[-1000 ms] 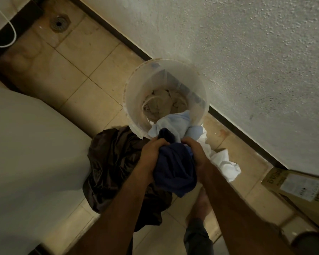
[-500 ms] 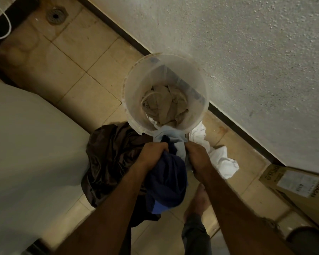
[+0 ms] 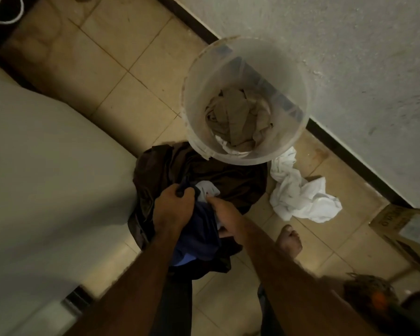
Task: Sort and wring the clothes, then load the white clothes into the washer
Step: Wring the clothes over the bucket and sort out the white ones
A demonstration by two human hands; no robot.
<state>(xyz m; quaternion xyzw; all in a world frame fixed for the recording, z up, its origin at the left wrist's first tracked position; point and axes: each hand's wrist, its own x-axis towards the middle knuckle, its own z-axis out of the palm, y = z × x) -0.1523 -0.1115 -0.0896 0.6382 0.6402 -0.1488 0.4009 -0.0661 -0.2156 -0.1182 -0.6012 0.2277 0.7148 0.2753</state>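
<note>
At the upper left edge one loop of white cable (image 3: pixel 6 19) is seen. Below it, one washer (image 3: pixel 46 178) fills the left side, its white casing smooth and matte with a rounded corner. The floor (image 3: pixel 121 44) is laid with square beige tiles, glossy and stained, divided by thin grout lines.

One heap of dark brown clothing (image 3: pixel 228 175), satiny and heavily creased, is spread on the tiles just beside the washer and touches the foot of the bucket. Above this heap one navy garment (image 3: pixel 199 238) is held by two hands; it is soft and bunched, and a pale blue patch (image 3: pixel 207 187) shows at its top. The left hand (image 3: pixel 172 209) is closed into a fist around a dark fold of it. The right hand (image 3: pixel 226 214) lies along the fabric, its fingers stretched to the pale patch and its thumb tucked under, so that the cloth is pinched.

One round translucent plastic bucket (image 3: pixel 199 78) stands against the dark skirting (image 3: pixel 349 157). Crumpled beige clothes (image 3: pixel 235 117) and a white scrap are held in its bottom. To its right one white cloth (image 3: pixel 301 197) lies rumpled on the tiles. One bare foot (image 3: pixel 290 241) is planted near it. One cardboard box (image 3: pixel 403 221) is seen at the right edge, below a rough white plastered wall (image 3: pixel 349 57).
</note>
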